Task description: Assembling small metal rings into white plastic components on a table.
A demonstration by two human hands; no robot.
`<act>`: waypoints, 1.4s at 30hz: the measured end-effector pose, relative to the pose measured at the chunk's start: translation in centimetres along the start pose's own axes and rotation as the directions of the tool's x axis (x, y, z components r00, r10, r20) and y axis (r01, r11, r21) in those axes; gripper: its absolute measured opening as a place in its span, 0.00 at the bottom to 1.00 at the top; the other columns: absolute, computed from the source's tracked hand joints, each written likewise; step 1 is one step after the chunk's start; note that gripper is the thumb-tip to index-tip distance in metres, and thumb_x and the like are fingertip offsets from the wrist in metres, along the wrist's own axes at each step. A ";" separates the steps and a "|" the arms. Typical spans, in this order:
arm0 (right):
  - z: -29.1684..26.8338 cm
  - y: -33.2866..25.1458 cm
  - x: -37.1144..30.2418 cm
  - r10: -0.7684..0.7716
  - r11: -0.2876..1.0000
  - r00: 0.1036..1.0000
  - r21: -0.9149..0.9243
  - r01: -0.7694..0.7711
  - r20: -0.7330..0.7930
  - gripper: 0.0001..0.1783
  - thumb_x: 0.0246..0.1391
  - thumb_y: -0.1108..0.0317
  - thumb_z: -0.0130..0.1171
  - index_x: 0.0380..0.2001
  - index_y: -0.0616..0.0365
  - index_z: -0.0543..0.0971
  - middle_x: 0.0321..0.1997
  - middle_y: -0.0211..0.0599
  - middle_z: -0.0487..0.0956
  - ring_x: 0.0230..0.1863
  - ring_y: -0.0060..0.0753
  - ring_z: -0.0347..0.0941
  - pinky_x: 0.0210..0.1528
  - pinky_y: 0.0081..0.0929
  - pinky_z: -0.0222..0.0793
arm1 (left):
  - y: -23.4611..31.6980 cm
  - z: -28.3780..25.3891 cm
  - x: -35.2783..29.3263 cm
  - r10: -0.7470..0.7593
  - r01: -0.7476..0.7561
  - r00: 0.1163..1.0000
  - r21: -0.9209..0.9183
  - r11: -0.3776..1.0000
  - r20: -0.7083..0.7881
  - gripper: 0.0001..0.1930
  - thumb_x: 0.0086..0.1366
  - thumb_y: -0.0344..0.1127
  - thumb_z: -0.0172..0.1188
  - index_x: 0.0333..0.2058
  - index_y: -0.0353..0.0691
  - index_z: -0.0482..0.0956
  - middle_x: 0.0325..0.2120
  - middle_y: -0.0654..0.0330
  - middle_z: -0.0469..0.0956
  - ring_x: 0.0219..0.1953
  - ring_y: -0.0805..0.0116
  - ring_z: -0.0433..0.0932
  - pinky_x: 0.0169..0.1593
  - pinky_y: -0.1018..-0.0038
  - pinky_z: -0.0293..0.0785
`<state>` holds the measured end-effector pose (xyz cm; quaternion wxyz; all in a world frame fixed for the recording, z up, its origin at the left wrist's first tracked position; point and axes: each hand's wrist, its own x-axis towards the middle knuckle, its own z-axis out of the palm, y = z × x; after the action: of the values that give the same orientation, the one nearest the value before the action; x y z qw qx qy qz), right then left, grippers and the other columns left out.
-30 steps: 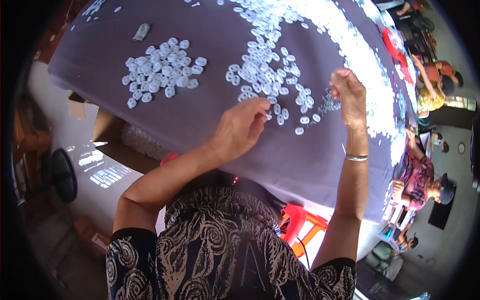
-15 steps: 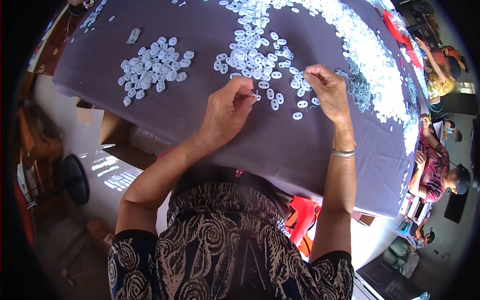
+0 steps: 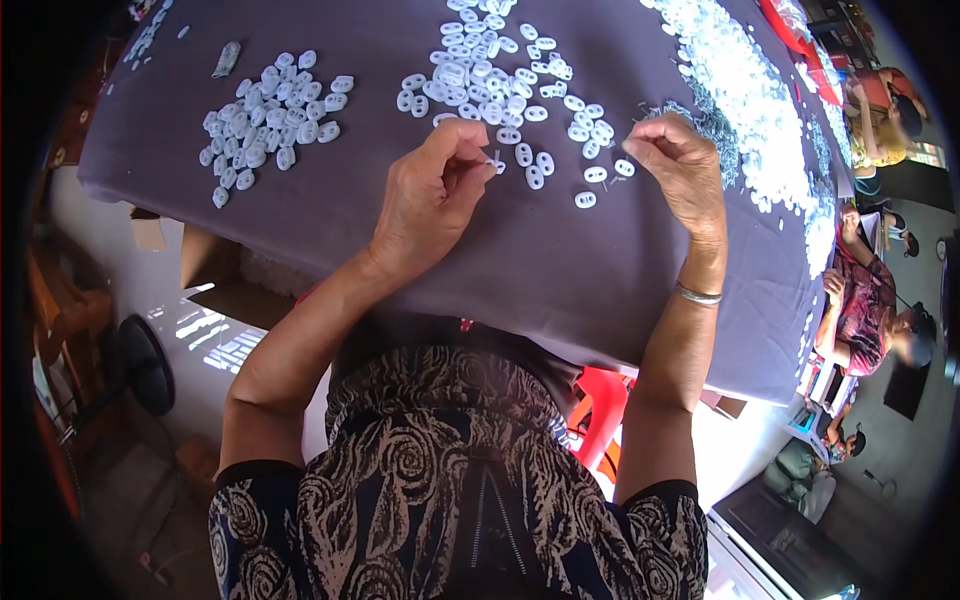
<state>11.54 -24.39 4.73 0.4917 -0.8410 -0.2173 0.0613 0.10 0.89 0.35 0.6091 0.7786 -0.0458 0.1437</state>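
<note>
My left hand (image 3: 430, 190) is closed in a pinch over the dark cloth. Between its thumb and index finger is a small white oval plastic piece (image 3: 499, 167), with a thin metal pin standing up by it. To the right, my right hand (image 3: 678, 170) has its thumb and fingertips pressed together; what they hold, if anything, is too small to make out. Just below those fingertips is a white two-holed oval piece (image 3: 624, 168), beside a few tiny metal screws or pins (image 3: 616, 181). More loose ovals (image 3: 535, 177) lie between my hands.
A heap of white ovals (image 3: 270, 115) sits at the left, another (image 3: 475, 80) beyond my left hand. Grey metal bits (image 3: 716, 130) border a large white pile (image 3: 755, 110) on the right. Below the table edge stands an open cardboard box (image 3: 215, 265). Other people sit at the far right.
The view has shifted, so the table appears higher and further left. My right hand has moved right and nearer, and a white oval now shows below its fingertips. The left hand keeps its pinch.
</note>
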 end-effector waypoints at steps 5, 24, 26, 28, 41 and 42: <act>-0.2 -1.4 -0.9 0.148 0.985 0.961 -0.124 -0.121 0.233 0.05 0.44 0.75 0.67 0.26 0.59 0.80 0.24 0.21 0.71 0.24 0.10 0.61 0.25 0.12 0.60 | -0.1 0.0 0.1 0.046 -0.045 0.998 0.039 0.998 -0.034 0.13 0.56 0.20 0.60 0.39 0.38 0.70 0.24 0.64 0.73 0.23 0.79 0.70 0.28 0.82 0.67; 3.0 -1.8 -0.6 0.071 0.997 0.995 0.010 -0.072 0.076 0.04 0.49 0.78 0.63 0.27 0.61 0.77 0.23 0.17 0.70 0.24 0.09 0.61 0.25 0.11 0.56 | 0.1 -0.2 -0.1 0.003 -0.003 1.000 0.006 1.000 -0.004 0.12 0.59 0.20 0.58 0.41 0.37 0.70 0.27 0.66 0.73 0.29 0.81 0.70 0.33 0.83 0.69; 4.3 -1.8 -0.4 -0.106 0.994 0.994 0.003 0.106 -0.009 0.03 0.49 0.79 0.61 0.28 0.62 0.78 0.25 0.21 0.72 0.26 0.10 0.64 0.27 0.12 0.60 | 0.1 -0.2 -0.1 0.028 -0.028 1.000 0.016 0.999 0.000 0.12 0.60 0.20 0.57 0.41 0.37 0.70 0.28 0.65 0.72 0.29 0.81 0.71 0.33 0.83 0.69; 5.1 -1.6 -0.3 -0.149 0.986 0.989 -0.073 0.149 0.008 0.03 0.49 0.79 0.61 0.29 0.62 0.78 0.26 0.22 0.73 0.27 0.11 0.66 0.28 0.13 0.61 | 0.0 -0.1 -0.1 0.015 -0.015 1.000 0.029 0.999 0.006 0.12 0.60 0.20 0.57 0.42 0.37 0.70 0.28 0.65 0.72 0.29 0.80 0.71 0.34 0.83 0.69; 8.6 -3.7 -0.3 -0.301 0.844 0.952 -0.448 0.294 0.056 0.08 0.42 0.75 0.66 0.27 0.60 0.78 0.25 0.31 0.73 0.26 0.26 0.71 0.27 0.24 0.68 | -0.1 0.1 -0.2 0.033 -0.032 0.999 0.018 0.999 -0.017 0.14 0.60 0.20 0.56 0.45 0.37 0.69 0.28 0.63 0.73 0.29 0.79 0.72 0.34 0.81 0.70; 8.8 -4.0 -0.4 -0.299 0.841 0.951 -0.452 0.299 0.073 0.08 0.42 0.75 0.66 0.28 0.60 0.77 0.25 0.31 0.73 0.26 0.27 0.71 0.27 0.25 0.68 | -0.1 0.0 -0.2 0.034 -0.033 0.999 0.017 0.999 -0.019 0.14 0.60 0.20 0.56 0.45 0.36 0.69 0.28 0.63 0.73 0.29 0.78 0.72 0.34 0.81 0.70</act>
<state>7.21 -15.80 3.57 0.2835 -0.8886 -0.3539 -0.0693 -0.07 0.87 0.16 0.6007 0.7813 -0.0518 0.1617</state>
